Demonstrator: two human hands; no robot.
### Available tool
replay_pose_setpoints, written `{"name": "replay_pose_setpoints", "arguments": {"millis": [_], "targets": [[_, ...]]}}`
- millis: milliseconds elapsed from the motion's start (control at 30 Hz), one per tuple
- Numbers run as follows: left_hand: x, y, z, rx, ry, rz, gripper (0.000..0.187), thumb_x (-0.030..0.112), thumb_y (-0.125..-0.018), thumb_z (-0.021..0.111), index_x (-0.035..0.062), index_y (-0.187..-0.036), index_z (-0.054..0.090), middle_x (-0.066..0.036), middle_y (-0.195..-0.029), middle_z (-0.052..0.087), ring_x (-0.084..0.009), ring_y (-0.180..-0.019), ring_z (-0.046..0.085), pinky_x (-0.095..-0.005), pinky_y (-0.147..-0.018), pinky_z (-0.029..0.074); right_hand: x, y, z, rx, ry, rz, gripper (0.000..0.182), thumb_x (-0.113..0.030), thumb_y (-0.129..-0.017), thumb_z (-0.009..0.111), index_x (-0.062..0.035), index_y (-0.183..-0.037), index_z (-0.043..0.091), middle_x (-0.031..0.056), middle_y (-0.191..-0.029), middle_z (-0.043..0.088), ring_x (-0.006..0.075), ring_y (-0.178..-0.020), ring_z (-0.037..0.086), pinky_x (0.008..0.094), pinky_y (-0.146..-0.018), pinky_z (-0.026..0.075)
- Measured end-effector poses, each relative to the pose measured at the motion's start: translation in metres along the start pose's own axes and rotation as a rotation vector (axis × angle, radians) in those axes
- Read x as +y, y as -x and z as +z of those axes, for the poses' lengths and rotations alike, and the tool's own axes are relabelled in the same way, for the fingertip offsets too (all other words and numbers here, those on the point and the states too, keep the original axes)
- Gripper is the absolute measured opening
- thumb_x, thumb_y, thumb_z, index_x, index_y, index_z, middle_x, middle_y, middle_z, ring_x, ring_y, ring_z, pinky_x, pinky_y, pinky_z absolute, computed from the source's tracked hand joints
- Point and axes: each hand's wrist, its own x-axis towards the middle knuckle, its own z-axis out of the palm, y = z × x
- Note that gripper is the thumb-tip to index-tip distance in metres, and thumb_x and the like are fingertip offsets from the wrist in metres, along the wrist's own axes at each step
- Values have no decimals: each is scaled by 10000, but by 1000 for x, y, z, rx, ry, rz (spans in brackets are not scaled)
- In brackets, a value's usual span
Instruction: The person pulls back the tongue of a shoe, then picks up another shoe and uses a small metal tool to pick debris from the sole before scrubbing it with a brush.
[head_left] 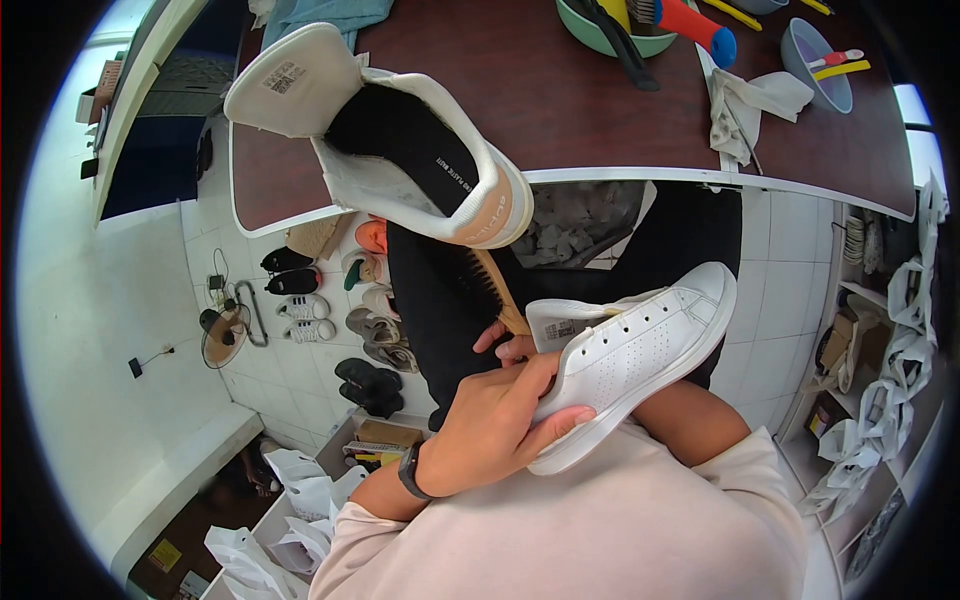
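Note:
My left hand (pixel 500 420), with a dark band at the wrist, is closed around the heel end of a white sneaker (pixel 640 350). The sneaker has no laces in its eyelets, and its toe points up and right. Behind it, my right hand (pixel 512 348) is mostly hidden; only a few fingertips show, curled at the handle of a wooden brush (pixel 490 275). Dark bristles on the brush face left, over my dark-trousered leg. A second white shoe (pixel 440 150), its tongue folded back and a black insole inside, stands at the table edge.
On the dark red table (pixel 600 130) are a green bowl (pixel 650 42) with brushes, a purple bowl (pixel 815 65) and a crumpled cloth (pixel 755 105). Several pairs of shoes (pixel 303 318) line the floor at left. White bags (pixel 880 400) fill the right shelf.

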Motion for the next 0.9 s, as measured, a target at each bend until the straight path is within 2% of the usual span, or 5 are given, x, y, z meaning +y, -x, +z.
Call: {"name": "replay_pose_setpoints", "arguments": {"millis": [200, 567, 700, 800, 900], "targets": [[-5, 0, 0, 1, -4, 7, 481, 340, -870, 781, -17, -1112, 569, -77, -611, 520, -222, -497, 562, -307, -470, 370, 3, -3, -2, 67, -37, 43, 720, -525, -915, 637, 26, -1361, 510, 195, -1316, 556, 242, -1064, 649, 345, -885, 577], [-7, -1, -1, -25, 17, 3, 555, 372, -897, 740, 13, -1274, 546, -112, -703, 644, -277, -594, 669, -341, -554, 506, -3, 1, 2, 32, -106, 68, 704, -515, -913, 643, 18, -1354, 512, 181, -1287, 561, 229, -1048, 645, 335, -878, 570], [-3, 0, -1, -49, 37, -54, 568, 309, -865, 787, -2, -1259, 522, -81, -641, 590, -251, -550, 608, -354, -735, 529, -3, 3, 3, 29, -126, 82, 699, -511, -912, 645, 15, -1352, 513, 176, -1276, 562, 224, -1042, 643, 332, -875, 568], [-5, -1, -2, -55, -10, 27, 655, 326, -858, 792, -9, -1334, 492, -94, -685, 615, -254, -579, 629, -310, -585, 481, -4, 3, 4, 24, -134, 89, 695, -509, -911, 647, 13, -1350, 514, 172, -1268, 564, 221, -1038, 642, 329, -873, 566], [-5, 0, -2, -77, -33, 74, 703, 339, -858, 787, -8, -1379, 467, -115, -756, 643, -271, -622, 647, -324, -610, 496, -5, 4, 4, 17, -142, 95, 691, -506, -910, 648, 11, -1349, 514, 168, -1260, 565, 217, -1033, 641, 326, -871, 564]]}}
